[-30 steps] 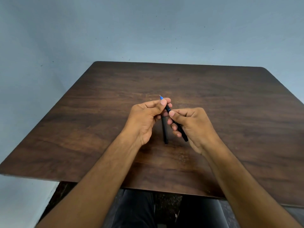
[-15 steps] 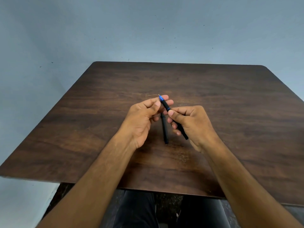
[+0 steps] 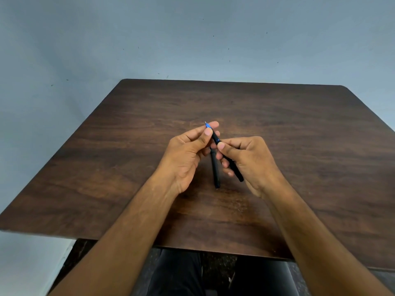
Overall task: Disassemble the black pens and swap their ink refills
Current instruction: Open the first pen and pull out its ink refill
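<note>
A black pen with a blue tip (image 3: pixel 215 138) slants above the middle of the table, its tip pointing up and away. My left hand (image 3: pixel 188 153) pinches its front section near the tip between thumb and forefinger. My right hand (image 3: pixel 250 161) grips its barrel, whose rear end sticks out below the palm. A second black pen (image 3: pixel 215 170) lies flat on the table between my hands, its upper end hidden behind my fingers.
The dark wooden table (image 3: pixel 299 135) fills the middle of the view, with a blue-grey wall behind it. My legs in dark trousers (image 3: pixel 181 274) show beneath the near edge.
The pen in my hands has risen slightly and more of its front section shows between my fingers. My left thumb has shifted up toward the tip. The pen on the table has stayed put.
</note>
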Tool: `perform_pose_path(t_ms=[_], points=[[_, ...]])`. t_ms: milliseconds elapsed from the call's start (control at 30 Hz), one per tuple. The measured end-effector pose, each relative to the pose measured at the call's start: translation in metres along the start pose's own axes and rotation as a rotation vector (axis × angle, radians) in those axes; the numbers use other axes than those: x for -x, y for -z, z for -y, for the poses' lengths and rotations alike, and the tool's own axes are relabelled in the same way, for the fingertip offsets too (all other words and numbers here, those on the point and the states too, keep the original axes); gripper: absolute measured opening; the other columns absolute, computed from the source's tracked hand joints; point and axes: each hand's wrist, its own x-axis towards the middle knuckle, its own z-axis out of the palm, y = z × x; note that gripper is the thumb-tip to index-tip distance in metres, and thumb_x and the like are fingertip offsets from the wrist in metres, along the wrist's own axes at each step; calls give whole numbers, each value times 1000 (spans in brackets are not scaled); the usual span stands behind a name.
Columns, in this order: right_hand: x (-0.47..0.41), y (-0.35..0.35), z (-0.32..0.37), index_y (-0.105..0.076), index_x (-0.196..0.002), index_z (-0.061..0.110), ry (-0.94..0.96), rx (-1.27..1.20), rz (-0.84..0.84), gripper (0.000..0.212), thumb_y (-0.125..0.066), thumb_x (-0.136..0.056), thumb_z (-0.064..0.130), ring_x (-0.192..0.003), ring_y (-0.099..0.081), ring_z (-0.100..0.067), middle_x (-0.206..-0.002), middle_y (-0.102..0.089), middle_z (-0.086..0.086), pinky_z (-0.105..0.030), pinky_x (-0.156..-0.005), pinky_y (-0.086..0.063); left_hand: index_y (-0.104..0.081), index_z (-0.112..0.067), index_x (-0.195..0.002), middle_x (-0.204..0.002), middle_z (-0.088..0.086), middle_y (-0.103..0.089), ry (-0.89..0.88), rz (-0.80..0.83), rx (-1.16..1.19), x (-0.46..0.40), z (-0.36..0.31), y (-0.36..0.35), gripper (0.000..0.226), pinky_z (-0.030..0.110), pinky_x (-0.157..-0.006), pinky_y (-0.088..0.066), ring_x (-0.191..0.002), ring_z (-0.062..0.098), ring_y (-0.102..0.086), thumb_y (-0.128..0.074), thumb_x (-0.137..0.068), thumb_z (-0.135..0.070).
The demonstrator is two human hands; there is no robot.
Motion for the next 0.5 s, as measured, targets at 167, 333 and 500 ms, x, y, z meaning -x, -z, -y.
perform_pose_path(t_ms=[167, 333, 500], points=[[0, -2, -1, -78, -96, 0, -5, -4, 6, 18, -61, -100, 8, -55, -50, -16, -67, -65, -7, -29, -46, -39, -78, -12, -85, -88, 6, -77, 38, -112, -30, 0, -4, -3, 24, 24, -72, -54, -73, 12, -67, -82, -69, -29], [1, -4, 0, -78, -94, 1, 8, 30, 2, 21, -60, -101, 9, -54, -51, -17, -67, -66, -6, -27, -44, -40, -72, -11, -92, -89, 7, -71, 93, -17, -33, -2, -3, -1, 33, 35, -83, -47, -80, 18, -60, -77, -77, -39], [0, -4, -1, -77, -88, 5, -9, 33, -21, 25, -57, -102, 9, -53, -51, -15, -64, -65, -3, -26, -43, -39, -68, -10, -122, -120, 10, -72, -12, 121, -13, 0, 2, 9, 27, 31, -94, -49, -106, 20, -64, -55, -99, -16]])
